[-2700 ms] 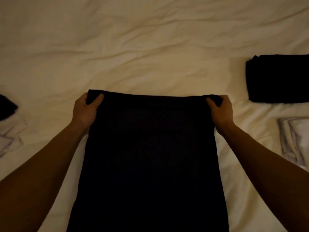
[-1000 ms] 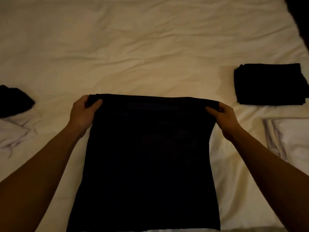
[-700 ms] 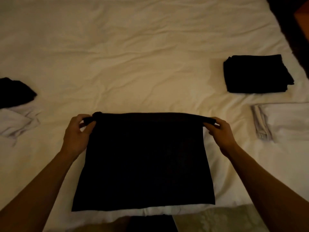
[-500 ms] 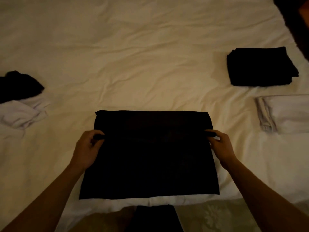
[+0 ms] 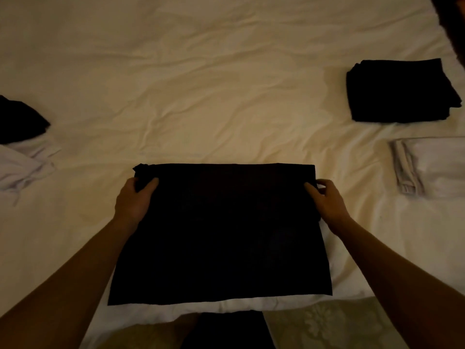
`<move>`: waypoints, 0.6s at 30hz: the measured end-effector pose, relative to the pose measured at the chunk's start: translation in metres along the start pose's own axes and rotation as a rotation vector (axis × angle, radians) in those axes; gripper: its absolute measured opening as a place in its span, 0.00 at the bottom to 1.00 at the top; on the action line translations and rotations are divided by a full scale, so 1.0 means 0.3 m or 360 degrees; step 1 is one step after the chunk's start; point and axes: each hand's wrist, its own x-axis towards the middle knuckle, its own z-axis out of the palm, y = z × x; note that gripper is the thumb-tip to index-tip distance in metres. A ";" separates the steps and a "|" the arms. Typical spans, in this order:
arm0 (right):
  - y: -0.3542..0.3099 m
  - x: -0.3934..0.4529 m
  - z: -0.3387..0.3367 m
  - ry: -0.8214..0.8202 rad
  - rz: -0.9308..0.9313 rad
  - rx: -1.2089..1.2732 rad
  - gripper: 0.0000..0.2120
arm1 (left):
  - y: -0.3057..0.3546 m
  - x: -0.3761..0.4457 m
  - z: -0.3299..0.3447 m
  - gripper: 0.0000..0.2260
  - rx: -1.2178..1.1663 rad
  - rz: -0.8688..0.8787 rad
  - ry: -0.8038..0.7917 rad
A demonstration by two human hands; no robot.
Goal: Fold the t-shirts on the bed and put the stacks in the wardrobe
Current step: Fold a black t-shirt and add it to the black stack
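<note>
Legible text, labels and signs: none.
No lettering, brand mark, number or tag can be read on any cloth or surface in the head view; the light is dim and the dark fabrics show no print.
</note>
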 end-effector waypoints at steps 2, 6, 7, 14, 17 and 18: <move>-0.031 0.049 0.026 -0.0002 0.0026 -0.0088 0.25 | 0.028 0.041 0.026 0.25 0.0037 0.0025 0.0042; -0.073 0.136 0.068 0.0000 0.0036 -0.0241 0.20 | 0.071 0.112 0.051 0.19 -0.0140 0.0009 0.0089; -0.083 0.148 0.076 -0.0004 0.0007 -0.0296 0.17 | 0.076 0.122 0.052 0.16 -0.0196 -0.0001 0.0098; -0.056 0.153 0.097 0.0129 -0.0048 -0.0220 0.14 | 0.038 0.133 0.054 0.10 -0.0293 0.0009 0.0206; -0.041 0.140 0.106 0.0190 -0.0059 -0.0362 0.19 | 0.033 0.100 0.065 0.14 -0.0104 0.0115 0.0334; -0.039 0.132 0.113 0.0242 -0.0055 -0.0431 0.21 | 0.031 0.086 0.067 0.18 -0.0012 0.0166 0.0390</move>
